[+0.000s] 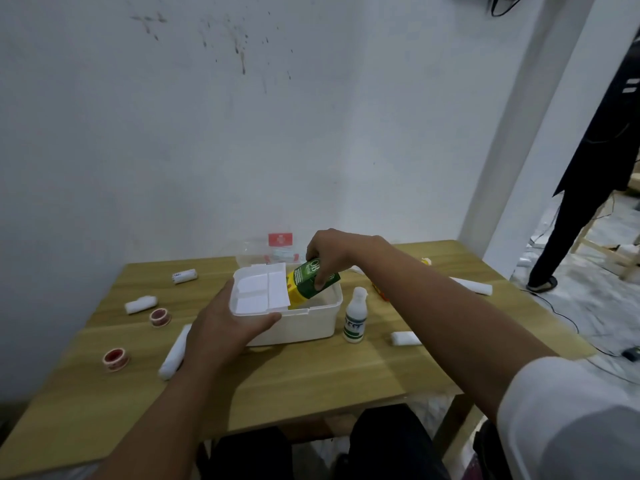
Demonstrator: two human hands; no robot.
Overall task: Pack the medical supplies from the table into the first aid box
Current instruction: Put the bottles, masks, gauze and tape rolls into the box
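Here the right hand [330, 252] reaches in from the right with its arm stretched across the wooden surface [311, 372], fingers curled down and pinching a green and yellow carton [310, 280] by its upper end. The carton is tilted, its lower yellow end dipping inside the white first aid box [304, 323], which stands near the middle of the surface. The left hand [225, 323] comes from the near left and clasps the box's near left corner, thumb pressed along the front rim, fingers wrapped round the side beneath a white inner tray [259, 289] that sits over the left half of the box. Just right of the box, below the right forearm, a white bottle [355, 318] with a green label stands upright, and a small white gauze roll [405, 338] lies further right. Left of the left hand lie a long white bandage roll [175, 351], touching the wrist, two red tape rolls [160, 317] [116, 359], and two more small white rolls [141, 304] [184, 275]. Beyond the right hand, against the wall, sits a clear plastic pouch [273, 249] with a red label. Another white roll [472, 285] lies well to the right of the forearm.
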